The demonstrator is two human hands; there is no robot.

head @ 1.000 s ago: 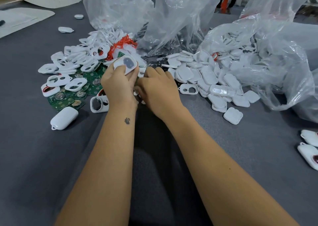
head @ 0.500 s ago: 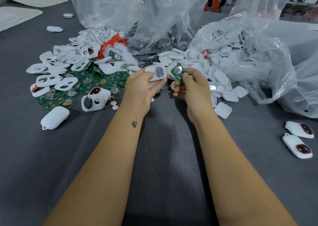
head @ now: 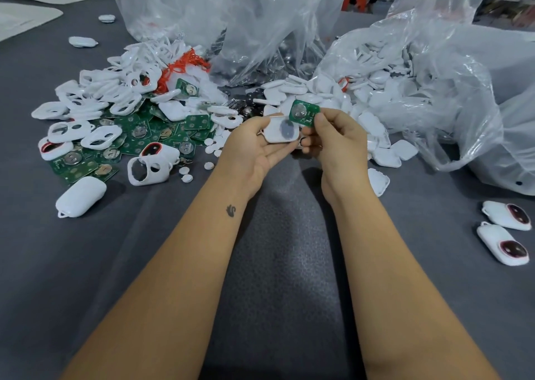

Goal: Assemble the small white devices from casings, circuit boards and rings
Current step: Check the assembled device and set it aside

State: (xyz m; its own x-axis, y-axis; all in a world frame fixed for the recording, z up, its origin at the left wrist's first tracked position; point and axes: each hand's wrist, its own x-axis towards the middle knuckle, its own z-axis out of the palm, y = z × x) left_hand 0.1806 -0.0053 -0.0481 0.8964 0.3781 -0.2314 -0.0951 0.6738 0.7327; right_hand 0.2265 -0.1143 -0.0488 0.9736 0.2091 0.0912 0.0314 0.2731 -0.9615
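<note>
**Mia:** Green and white bits are being held up over the grey desk [head: 86, 263]. What is held where?

**Tom:** A white casing [head: 282, 130] is gripped in the left hand [head: 254, 150]. Its hollow side is turned up, and a dark round patch is seen inside it. A green circuit board [head: 304, 113] is pinched by the fingertips of the right hand [head: 335, 145]. Both parts are held above the desk, near the piles.

**Mia:** How should this step be done well?

**Tom:** The board should probably be lined up over the hollow first. Then it should be laid flat and pushed down softly, so nothing gets bent. The edges should be held, not the shiny round disc.

**Mia:** Which way is the board pointed?

**Tom:** It is tilted, with the silver disc faced up toward the camera. Its long side is seen running from up-left to down-right. One corner is just beside the casing's top edge, maybe touching; it cannot be told for sure.

**Mia:** And the casing?

**Tom:** Its long side is laid nearly left to right across the palm.
</note>
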